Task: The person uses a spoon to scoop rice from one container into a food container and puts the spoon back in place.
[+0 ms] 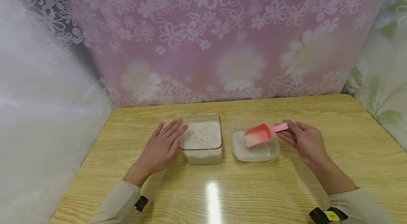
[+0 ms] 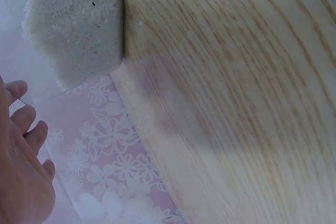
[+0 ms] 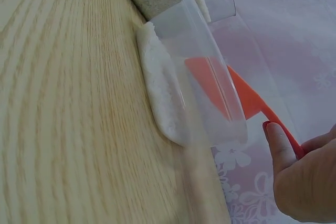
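Observation:
My right hand (image 1: 310, 142) grips the handle of a pink-red scoop (image 1: 261, 133), its bowl tilted down into the right-hand plastic tub (image 1: 254, 159), with some rice in it. White rice (image 1: 238, 142) covers that tub's bottom. In the right wrist view the scoop (image 3: 252, 98) reaches over the tub's rim, above the rice. At the left, my left hand (image 1: 160, 148) rests with straight fingers against the rim of a clear square container (image 1: 203, 160), which holds a deeper fill of rice (image 1: 203, 134). The left wrist view shows the left hand (image 2: 23, 166) beside this container.
Both containers stand side by side on a wooden table (image 1: 178, 195), a narrow gap between them. A pink flowered curtain (image 1: 197, 40) hangs behind the table's far edge, and whitish sheeting (image 1: 41, 111) hangs along the left side.

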`<state>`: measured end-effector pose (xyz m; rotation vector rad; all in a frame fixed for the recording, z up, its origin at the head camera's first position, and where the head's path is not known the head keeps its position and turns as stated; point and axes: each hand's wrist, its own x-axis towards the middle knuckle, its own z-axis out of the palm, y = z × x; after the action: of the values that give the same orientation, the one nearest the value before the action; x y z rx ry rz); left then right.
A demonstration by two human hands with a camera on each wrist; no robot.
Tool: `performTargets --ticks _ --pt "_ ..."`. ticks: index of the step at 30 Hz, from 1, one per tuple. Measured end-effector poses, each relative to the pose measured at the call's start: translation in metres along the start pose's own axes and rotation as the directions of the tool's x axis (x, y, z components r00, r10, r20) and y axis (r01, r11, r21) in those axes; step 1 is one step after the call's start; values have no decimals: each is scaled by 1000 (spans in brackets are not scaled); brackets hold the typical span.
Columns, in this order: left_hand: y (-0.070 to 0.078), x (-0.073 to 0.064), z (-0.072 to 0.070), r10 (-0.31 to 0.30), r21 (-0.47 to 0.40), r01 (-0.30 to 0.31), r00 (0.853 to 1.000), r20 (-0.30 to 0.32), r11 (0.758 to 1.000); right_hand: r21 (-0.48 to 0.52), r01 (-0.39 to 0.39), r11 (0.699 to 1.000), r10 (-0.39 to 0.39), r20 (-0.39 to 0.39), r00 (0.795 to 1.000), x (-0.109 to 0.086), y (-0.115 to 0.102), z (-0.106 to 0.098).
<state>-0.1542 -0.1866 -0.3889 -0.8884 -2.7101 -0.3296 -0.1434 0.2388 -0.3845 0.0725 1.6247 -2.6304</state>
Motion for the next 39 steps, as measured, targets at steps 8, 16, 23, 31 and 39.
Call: performTargets --ticks 8,16,23,31,39 --pt "0 0 -1 -1 1 1 1000 7 1000 -92 18 996 -20 -19 1000 -3 -8 -5" --pt "-1 0 -1 -2 -7 2 1000 2 1000 -109 47 993 -49 -10 999 -4 -13 -6" --pt "-1 1 0 -5 -5 5 1000 3 1000 -225 115 968 -124 -25 992 -5 -18 1" --pt "-1 1 0 -2 -10 2 1000 6 1000 -334 222 916 -236 0 972 -8 -17 12" --pt "0 0 0 -2 -11 2 1000 4 1000 -401 381 833 -392 58 918 -13 -19 23"
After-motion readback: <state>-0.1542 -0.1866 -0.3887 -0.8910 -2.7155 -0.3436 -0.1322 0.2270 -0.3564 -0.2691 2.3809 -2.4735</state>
